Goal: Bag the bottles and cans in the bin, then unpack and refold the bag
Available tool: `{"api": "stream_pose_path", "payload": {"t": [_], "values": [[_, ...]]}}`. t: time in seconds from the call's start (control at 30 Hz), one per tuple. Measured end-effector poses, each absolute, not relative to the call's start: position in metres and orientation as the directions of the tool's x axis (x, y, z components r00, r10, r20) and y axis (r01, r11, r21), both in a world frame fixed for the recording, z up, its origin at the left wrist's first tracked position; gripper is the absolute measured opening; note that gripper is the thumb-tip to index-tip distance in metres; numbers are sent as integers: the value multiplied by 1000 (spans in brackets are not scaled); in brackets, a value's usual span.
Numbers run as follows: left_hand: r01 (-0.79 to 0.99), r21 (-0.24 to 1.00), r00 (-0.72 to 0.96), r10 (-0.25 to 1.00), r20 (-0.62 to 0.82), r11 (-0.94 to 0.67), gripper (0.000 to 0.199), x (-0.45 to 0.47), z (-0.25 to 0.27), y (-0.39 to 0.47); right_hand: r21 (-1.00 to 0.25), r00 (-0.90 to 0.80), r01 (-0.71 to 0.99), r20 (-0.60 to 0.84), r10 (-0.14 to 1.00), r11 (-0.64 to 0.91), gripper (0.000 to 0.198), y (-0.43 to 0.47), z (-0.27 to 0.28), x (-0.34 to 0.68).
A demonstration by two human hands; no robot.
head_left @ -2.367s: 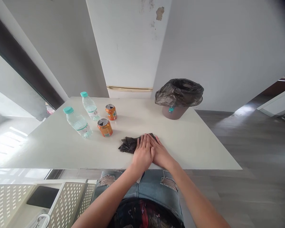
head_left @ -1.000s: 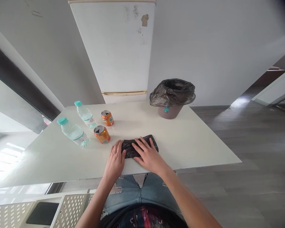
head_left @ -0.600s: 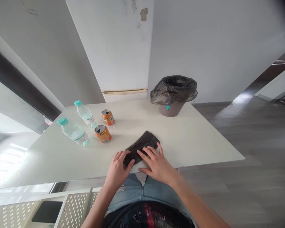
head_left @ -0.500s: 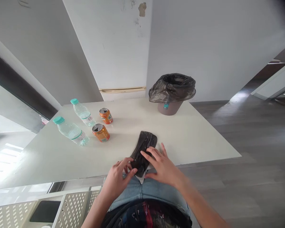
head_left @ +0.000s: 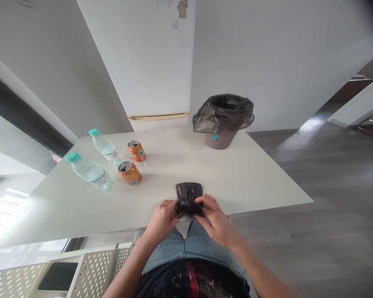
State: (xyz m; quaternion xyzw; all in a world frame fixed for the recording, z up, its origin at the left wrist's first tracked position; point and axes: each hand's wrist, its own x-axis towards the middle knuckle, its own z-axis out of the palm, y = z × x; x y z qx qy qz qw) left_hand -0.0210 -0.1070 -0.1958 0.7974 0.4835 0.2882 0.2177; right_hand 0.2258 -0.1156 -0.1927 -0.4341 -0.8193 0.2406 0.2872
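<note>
A folded black plastic bag (head_left: 189,191) lies at the table's front edge, its near end rolled or bunched into a thick fold. My left hand (head_left: 162,218) is closed on the left end of that fold. On its right end, my right hand (head_left: 214,217) grips with thumb and fingers. The fold between them is blurred by motion. Farther back stands a brownish bin (head_left: 221,140), lined with a black bag (head_left: 226,118) that hangs over its rim.
Two clear bottles with teal caps, a nearer one (head_left: 91,173) and a farther one (head_left: 105,147), stand on the left of the white table (head_left: 251,178). Beside them are two orange cans (head_left: 136,151) (head_left: 129,174). White perforated baskets (head_left: 93,273) sit below the table's front left.
The black bag was stretched out flat and slanted; now it lies straighter and shorter, with its near end folded up. Both hands have closed on that fold from either side.
</note>
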Motion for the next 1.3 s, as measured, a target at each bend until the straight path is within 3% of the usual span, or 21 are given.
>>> {"api": "stream_pose_path", "payload": {"t": [0.07,0.13,0.2,0.3,0.37,0.43,0.57,0.67,0.87,1.07,1.3], "values": [[654,722,186,973,137,-227,5,-11,-192,-95,-704,-319,608,208,925,368,27,-107,-191,216],[632,768,86,994,63,-103,16,-3,-190,-82,-737,-187,630,163,969,246,34,-98,-193,206],[666,742,32,996,79,-80,25,2,-191,-72,-719,-119,660,186,975,217,45,-90,-197,198],[777,600,44,967,251,-191,35,7,-196,-64,-613,-104,723,359,928,318,51,-84,-198,192],[805,527,93,934,344,-274,40,8,-201,-63,-510,-174,750,462,870,421,48,-83,-193,190],[801,516,107,920,376,-304,41,7,-204,-63,-382,-352,737,488,799,558,47,-81,-189,188],[789,547,69,924,377,-281,43,-5,-208,-64,-236,-627,671,328,707,703,52,-73,-190,181],[808,530,33,916,399,-259,43,-22,-209,-66,-243,-628,697,248,737,675,55,-68,-199,176],[887,411,41,923,383,-210,24,-42,-210,-69,-278,-542,763,215,812,583,55,-64,-207,169],[926,319,78,928,365,-204,23,-38,-211,-68,-250,-289,907,212,934,338,55,-45,-213,209],[932,301,73,916,394,-203,21,-40,-217,-67,-237,138,963,15,990,-131,68,-19,-214,323]]}}
